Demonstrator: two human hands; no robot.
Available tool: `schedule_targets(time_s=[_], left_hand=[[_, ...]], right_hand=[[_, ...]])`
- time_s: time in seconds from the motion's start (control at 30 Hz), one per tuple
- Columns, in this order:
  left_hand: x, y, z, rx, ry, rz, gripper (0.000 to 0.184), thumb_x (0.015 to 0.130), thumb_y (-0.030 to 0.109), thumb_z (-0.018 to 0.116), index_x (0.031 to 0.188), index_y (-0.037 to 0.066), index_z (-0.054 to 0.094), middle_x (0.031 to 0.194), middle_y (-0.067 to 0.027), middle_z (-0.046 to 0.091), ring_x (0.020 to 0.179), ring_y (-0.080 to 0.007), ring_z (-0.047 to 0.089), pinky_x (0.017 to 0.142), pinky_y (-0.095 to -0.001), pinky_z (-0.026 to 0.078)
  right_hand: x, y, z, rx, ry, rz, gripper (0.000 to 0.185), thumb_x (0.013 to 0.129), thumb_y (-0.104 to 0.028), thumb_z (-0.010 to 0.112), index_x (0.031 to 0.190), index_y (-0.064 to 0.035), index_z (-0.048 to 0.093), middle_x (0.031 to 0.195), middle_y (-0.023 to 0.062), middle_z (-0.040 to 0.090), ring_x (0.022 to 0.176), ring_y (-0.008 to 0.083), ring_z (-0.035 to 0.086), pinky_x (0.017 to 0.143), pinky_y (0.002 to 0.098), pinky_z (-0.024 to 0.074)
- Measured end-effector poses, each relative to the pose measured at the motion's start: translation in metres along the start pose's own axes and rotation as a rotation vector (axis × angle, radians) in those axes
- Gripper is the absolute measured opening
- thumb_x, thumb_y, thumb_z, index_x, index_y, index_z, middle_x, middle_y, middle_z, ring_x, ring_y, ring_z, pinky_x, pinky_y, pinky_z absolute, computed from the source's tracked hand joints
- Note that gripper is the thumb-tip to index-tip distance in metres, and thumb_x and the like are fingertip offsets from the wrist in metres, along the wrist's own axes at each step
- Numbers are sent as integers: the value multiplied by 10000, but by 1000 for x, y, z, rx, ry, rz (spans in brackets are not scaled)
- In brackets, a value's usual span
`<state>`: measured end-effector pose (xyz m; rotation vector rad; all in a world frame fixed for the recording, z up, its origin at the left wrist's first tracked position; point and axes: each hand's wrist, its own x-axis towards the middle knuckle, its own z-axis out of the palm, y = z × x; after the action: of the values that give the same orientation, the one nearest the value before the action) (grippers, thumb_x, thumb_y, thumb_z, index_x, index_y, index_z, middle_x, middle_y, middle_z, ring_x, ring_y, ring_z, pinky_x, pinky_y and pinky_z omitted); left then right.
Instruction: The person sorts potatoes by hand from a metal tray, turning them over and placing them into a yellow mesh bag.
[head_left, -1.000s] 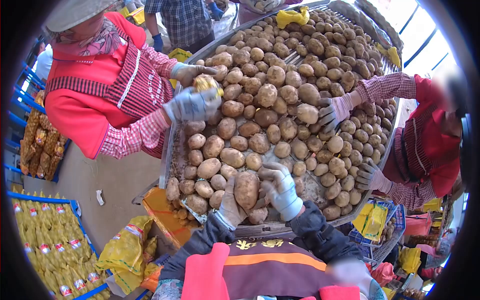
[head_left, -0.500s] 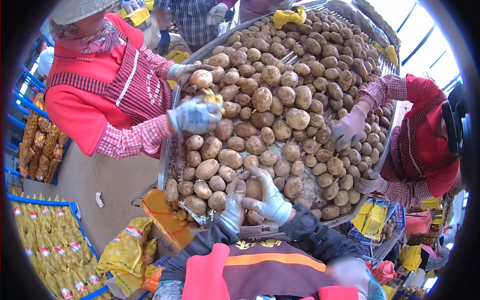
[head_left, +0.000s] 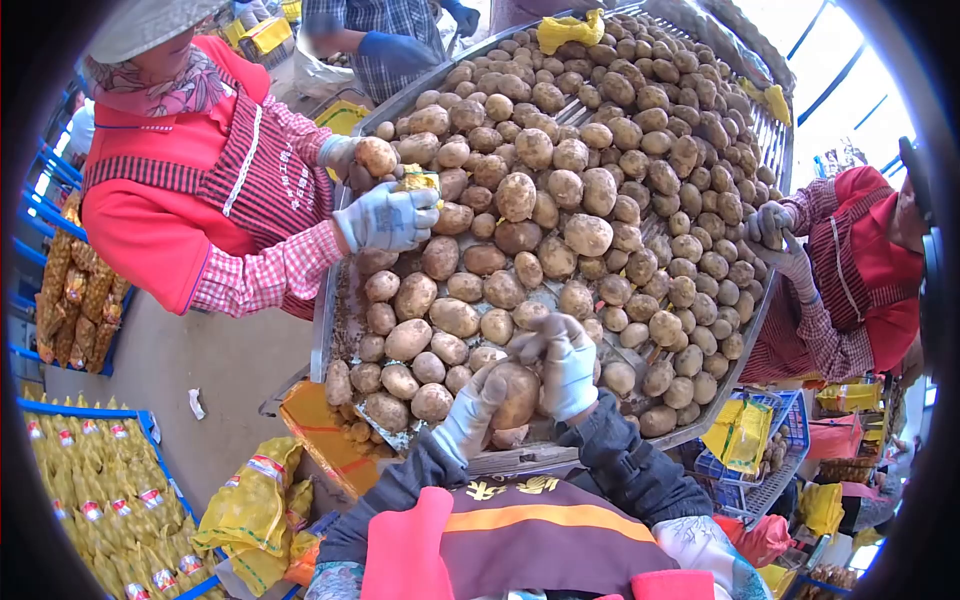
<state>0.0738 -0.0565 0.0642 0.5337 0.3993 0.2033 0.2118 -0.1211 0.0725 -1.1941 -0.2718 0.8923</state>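
Note:
Both my hands wear pale gloves at the near edge of a metal sorting table point(head_left: 322, 335) heaped with potatoes. My left hand point(head_left: 474, 410) is closed on the left side of a large brown potato point(head_left: 516, 396). Beside it, my right hand point(head_left: 563, 366) is closed, its fingers curled over the potato's upper right. Its fingertips are partly hidden, so whatever they pinch cannot be made out. A smaller potato point(head_left: 510, 437) shows below the held one, close to the table rim. Loose potatoes point(head_left: 454, 317) lie just beyond my hands.
Left, a co-worker's gloved hands point(head_left: 385, 215) hold a potato and something yellow. A co-worker at right has gloved hands point(head_left: 778, 240) together at the table edge. Filled yellow mesh bags point(head_left: 255, 495) stand lower left; a blue crate point(head_left: 790, 440) stands lower right.
My hands have moved slightly apart, with the large potato now showing between them. My right hand's fingers have curled. The right co-worker's hands have withdrawn from the potatoes to the edge.

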Motion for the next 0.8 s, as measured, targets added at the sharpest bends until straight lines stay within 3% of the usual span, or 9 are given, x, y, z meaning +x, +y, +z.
schedule_targets(time_s=[0.17, 0.23, 0.3, 0.37, 0.43, 0.57, 0.63, 0.67, 0.8], left_hand=[[3, -1, -17, 559, 128, 182, 792, 642, 195, 838, 1278, 23, 398, 1200, -96, 519, 1072, -179, 525, 903, -323, 464], [1, -6, -28, 870, 11, 256, 789, 635, 181, 844, 1267, 22, 399, 1198, -92, 516, 1075, -181, 522, 912, -324, 459], [-9, 11, -5, 985, 35, 186, 769, 639, 161, 842, 1253, 24, 401, 1186, -84, 520, 1083, -174, 518, 912, -315, 462], [-14, 13, -2, 566, -64, 111, 747, 647, 152, 838, 1241, 23, 402, 1174, -80, 522, 1075, -166, 525, 912, -309, 464], [-12, 16, -6, 473, -46, 63, 829, 608, 244, 864, 1264, 40, 402, 1188, -85, 522, 1097, -181, 511, 926, -335, 441], [-14, 10, -24, 751, -29, 23, 786, 656, 199, 833, 1269, 38, 369, 1170, -85, 524, 1054, -168, 542, 907, -317, 467], [-13, 3, -35, 333, -29, -46, 760, 690, 316, 805, 1257, 40, 382, 1177, -85, 527, 1044, -181, 552, 898, -327, 473], [-12, 8, -33, 339, -39, -55, 760, 690, 316, 805, 1257, 40, 382, 1177, -85, 527, 1044, -181, 552, 898, -327, 473], [-9, 20, -30, -171, -129, -221, 542, 927, 503, 413, 1288, 99, 424, 1207, -85, 529, 1075, -224, 557, 900, -401, 497]], right_hand=[[-4, -7, 5, -308, -151, -213, 366, 958, -329, 451, 1144, -29, 546, 1100, 105, 583, 1041, 180, 548, 880, 319, 447], [-7, -8, 9, -901, -578, -292, 352, 939, -299, 444, 1165, -46, 538, 1085, 116, 591, 1026, 214, 554, 899, 314, 422], [14, 2, -7, -698, -612, 31, 413, 954, -364, 397, 1178, -45, 535, 1094, 142, 603, 1044, 257, 560, 925, 324, 414], [16, 6, -11, -940, -358, 144, 450, 963, -380, 385, 1215, -29, 513, 1105, 122, 595, 1059, 217, 545, 954, 320, 398], [8, 18, -9, -266, -257, 123, 470, 969, -382, 381, 1234, -12, 498, 1134, 101, 578, 1083, 203, 521, 968, 325, 387], [-3, 1, 2, -518, -682, 8, 460, 955, -384, 431, 1215, -15, 517, 1222, 96, 545, 1154, 210, 492, 979, 333, 381], [9, 11, -12, -942, -430, 42, 371, 962, -307, 431, 1187, -32, 538, 1129, 87, 593, 1068, 198, 544, 901, 324, 432], [12, 18, -4, -790, -201, 54, 330, 960, -270, 447, 1191, -53, 538, 1058, 76, 618, 994, 184, 571, 836, 327, 464], [-14, 3, -7, -319, -296, 83, 561, 957, -466, 376, 1251, -1, 490, 1210, 87, 549, 1149, 180, 488, 995, 328, 361]])
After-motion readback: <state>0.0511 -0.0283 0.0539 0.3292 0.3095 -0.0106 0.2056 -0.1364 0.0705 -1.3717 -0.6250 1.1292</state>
